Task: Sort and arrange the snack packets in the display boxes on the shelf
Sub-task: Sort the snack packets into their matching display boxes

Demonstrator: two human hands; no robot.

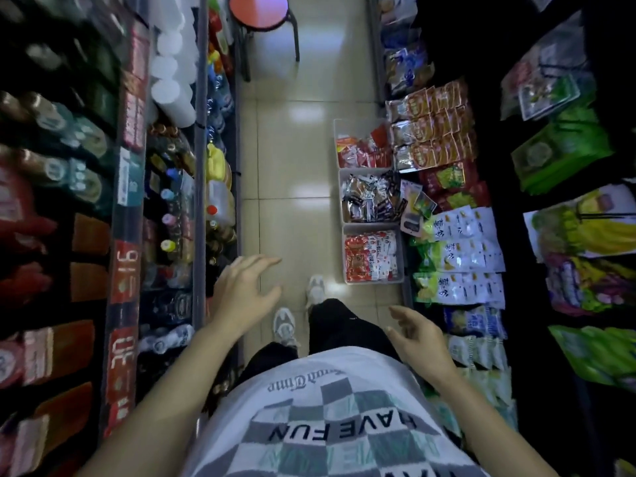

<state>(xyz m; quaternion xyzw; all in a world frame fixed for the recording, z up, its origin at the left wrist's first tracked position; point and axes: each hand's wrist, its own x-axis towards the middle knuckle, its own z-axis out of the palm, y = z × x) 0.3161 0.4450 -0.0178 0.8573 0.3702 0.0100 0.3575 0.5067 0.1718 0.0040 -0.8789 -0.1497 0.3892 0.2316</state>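
- Hands: left hand (246,290) and right hand (416,333) both empty, fingers loosely spread, held apart above the floor (292,201); approach step, nothing grasped.
- Nearest display box (345,263), on the floor at the right shelf's (407,294) foot, holds red-and-white snack packets (373,256); ahead of the right hand, well apart.
- Middle display box (341,197) and far display box (334,142): sorting likely calls for stooping to reach.

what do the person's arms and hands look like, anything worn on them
Nothing worn: the left grip and right grip show no gloves, rings or watch, and the left forearm and right forearm are bare, no sleeve in view.
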